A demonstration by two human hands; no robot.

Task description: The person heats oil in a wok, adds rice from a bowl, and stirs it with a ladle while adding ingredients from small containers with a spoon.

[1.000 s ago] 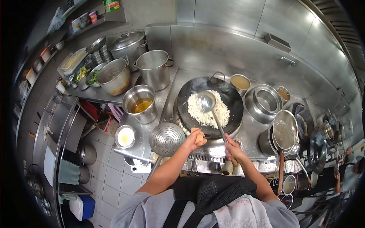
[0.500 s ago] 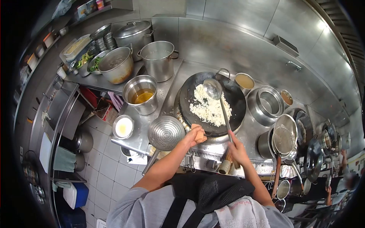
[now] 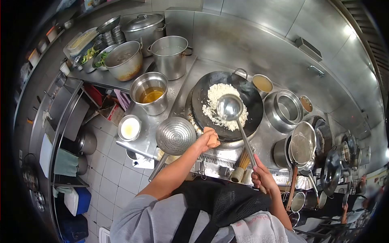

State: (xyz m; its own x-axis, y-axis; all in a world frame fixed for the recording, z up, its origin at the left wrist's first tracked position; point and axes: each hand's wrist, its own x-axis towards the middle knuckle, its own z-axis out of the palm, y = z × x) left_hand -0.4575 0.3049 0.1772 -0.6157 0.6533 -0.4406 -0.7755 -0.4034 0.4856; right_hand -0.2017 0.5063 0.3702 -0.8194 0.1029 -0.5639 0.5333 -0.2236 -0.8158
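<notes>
A black wok [image 3: 253,107] on the stove holds white rice [image 3: 221,91]. My left hand [image 3: 205,141] is closed on a folded orange-brown cloth [image 3: 211,137] at the wok's near rim; the wok's handle is hidden under it. The fingers of my right hand [image 3: 262,176] are wrapped round the long handle of a steel ladle [image 3: 229,107], whose bowl is over the middle of the rice. Left of my left hand lies a perforated strainer [image 3: 176,135]. A bamboo brush [image 3: 242,165] stands between my hands at the stove's front edge.
Left of the wok are a pot of yellow liquid [image 3: 152,95], a white-filled bowl [image 3: 129,128] and a tall pot [image 3: 169,58]. To the right are a container of brown liquid [image 3: 262,84], nested steel pots [image 3: 287,107] and a wire strainer [image 3: 302,148]. A person [image 3: 356,202] stands far right.
My right hand has moved down and right, drawing the ladle back toward me across the rice. The wok has shifted slightly, and my left hand still grips the cloth.
</notes>
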